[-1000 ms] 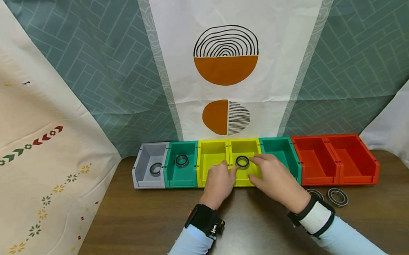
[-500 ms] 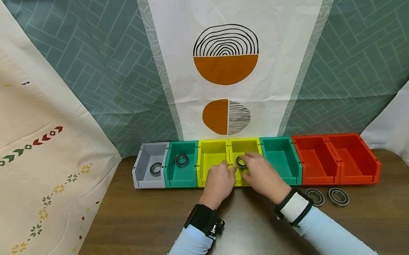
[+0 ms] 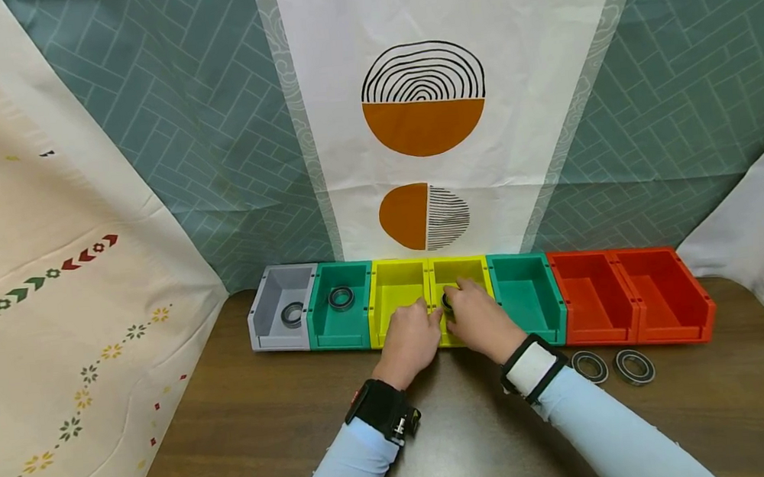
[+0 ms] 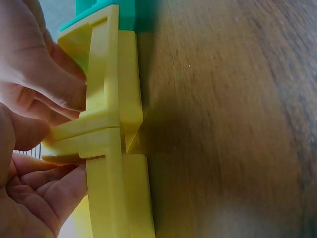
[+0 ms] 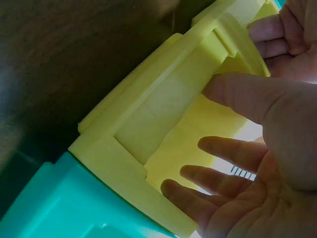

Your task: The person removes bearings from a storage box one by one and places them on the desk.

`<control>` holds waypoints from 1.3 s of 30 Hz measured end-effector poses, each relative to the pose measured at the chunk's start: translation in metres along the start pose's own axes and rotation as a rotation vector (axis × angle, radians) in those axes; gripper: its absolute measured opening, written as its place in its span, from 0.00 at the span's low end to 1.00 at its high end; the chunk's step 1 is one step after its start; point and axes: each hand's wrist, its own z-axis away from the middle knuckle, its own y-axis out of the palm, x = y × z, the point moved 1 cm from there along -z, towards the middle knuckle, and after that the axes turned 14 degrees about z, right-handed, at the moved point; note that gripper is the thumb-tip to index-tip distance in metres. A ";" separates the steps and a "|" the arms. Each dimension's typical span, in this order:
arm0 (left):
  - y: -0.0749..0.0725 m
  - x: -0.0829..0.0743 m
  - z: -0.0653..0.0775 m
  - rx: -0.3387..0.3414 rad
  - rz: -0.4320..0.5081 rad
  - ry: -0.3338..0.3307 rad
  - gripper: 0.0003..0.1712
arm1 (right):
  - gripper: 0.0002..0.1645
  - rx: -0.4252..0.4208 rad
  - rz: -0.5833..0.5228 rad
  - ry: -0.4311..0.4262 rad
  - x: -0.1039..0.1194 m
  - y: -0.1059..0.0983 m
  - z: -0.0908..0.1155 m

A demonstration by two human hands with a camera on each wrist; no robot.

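My left hand (image 3: 408,337) pinches the adjoining side walls (image 4: 74,141) of the two yellow bins, thumb on one side and fingers on the other. My right hand (image 3: 483,319) reaches into the right yellow bin (image 3: 457,268). A ball bearing (image 3: 446,303) lies in that bin, mostly covered by the right hand in the head view. Seen from the right wrist, the thumb (image 5: 242,94) and extended fingers (image 5: 233,148) stand apart over the bin, the bearing hidden. The left yellow bin (image 3: 396,277) sits beside it.
A grey bin (image 3: 268,318) and a teal bin (image 3: 339,338) at left each hold a bearing. To the right stand another teal bin (image 3: 525,286) and two red bins (image 3: 590,287). Two bearings (image 3: 589,367) lie on the wooden table (image 3: 235,437) before the red bins.
My right hand has moved left and lower into the right yellow bin, covering most of the bearing there. The left hand stays on the yellow walls.
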 end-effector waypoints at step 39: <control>0.002 -0.001 -0.003 0.015 -0.037 -0.046 0.22 | 0.17 0.183 0.075 0.004 0.003 0.018 -0.022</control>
